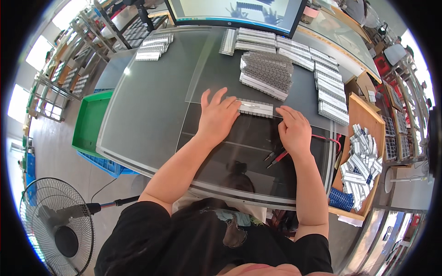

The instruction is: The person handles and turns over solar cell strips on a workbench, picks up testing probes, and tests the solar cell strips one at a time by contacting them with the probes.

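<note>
A flat white strip [256, 108] with grey comb-like edges lies crosswise on the table in front of me. At its left end, the thumb side of my left hand [218, 118] closes on the strip, while the outer fingers spread away from it. Just beyond the right end rests my right hand [294, 132], its fingers loosely bent and slightly apart, with a small gap to the strip. Behind the strip stands a fanned stack of similar strips [267, 73]. Red-and-black tweezers or probe tips [277, 158] lie beside my right wrist.
More strip stacks [329, 87] line the table's back right, and another pile [155, 46] sits back left. A monitor [239, 14] stands behind. A wooden tray [378, 138] of loose strips is at the right. A green bin [90, 120] and a fan [60, 230] are at the left.
</note>
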A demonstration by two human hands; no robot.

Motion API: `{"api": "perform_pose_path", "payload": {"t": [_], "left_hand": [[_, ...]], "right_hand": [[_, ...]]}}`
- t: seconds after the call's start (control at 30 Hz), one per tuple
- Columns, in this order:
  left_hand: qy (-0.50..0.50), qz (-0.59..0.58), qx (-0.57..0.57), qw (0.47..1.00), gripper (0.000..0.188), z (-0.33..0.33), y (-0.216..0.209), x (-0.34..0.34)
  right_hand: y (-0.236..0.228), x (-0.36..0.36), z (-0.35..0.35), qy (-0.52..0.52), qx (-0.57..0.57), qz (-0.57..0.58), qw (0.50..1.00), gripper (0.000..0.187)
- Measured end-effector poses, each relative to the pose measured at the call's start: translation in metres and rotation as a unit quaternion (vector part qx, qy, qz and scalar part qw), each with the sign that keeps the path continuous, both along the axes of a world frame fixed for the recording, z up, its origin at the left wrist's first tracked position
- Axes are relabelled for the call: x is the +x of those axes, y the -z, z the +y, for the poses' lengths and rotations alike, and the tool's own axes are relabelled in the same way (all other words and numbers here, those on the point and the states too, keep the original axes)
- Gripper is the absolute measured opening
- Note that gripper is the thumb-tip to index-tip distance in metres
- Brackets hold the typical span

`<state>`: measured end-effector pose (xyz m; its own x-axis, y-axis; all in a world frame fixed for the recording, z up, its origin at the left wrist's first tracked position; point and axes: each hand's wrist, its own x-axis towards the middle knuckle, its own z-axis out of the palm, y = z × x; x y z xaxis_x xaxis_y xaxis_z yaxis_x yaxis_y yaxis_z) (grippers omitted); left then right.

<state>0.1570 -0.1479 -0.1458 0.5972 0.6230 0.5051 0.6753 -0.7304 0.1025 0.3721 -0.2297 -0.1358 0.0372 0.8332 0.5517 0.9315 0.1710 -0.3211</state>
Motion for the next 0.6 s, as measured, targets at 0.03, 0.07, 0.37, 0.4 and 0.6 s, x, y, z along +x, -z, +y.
{"api": "perform_pose_path", "payload": {"t": [0.03, 0.07, 0.37, 0.4, 0.6], "left_hand": [[-0.008, -0.001, 0.0, 1.0, 0.033, 0.0, 0.0, 0.0], [-0.008, -0.001, 0.001, 1.0, 0.033, 0.0, 0.001, 0.001], [-0.016, -0.026, 0.0, 1.0, 0.036, 0.01, 0.012, -0.002], [-0.021, -0.017, -0.019, 0.999, 0.04, 0.009, 0.01, -0.002], [-0.025, -0.046, -0.083, 0.995, 0.054, 0.013, 0.002, -0.009]], "right_hand": [[-0.001, -0.001, -0.001, -0.01, -0.008, -0.004, 1.0, 0.03], [-0.002, -0.001, -0.002, -0.02, -0.015, -0.008, 1.0, 0.031], [0.001, -0.004, -0.005, -0.019, -0.067, -0.091, 0.993, 0.043], [0.001, -0.004, -0.004, -0.02, -0.068, -0.092, 0.993, 0.043], [0.004, -0.006, -0.001, -0.007, -0.067, -0.064, 0.996, 0.036]]}}
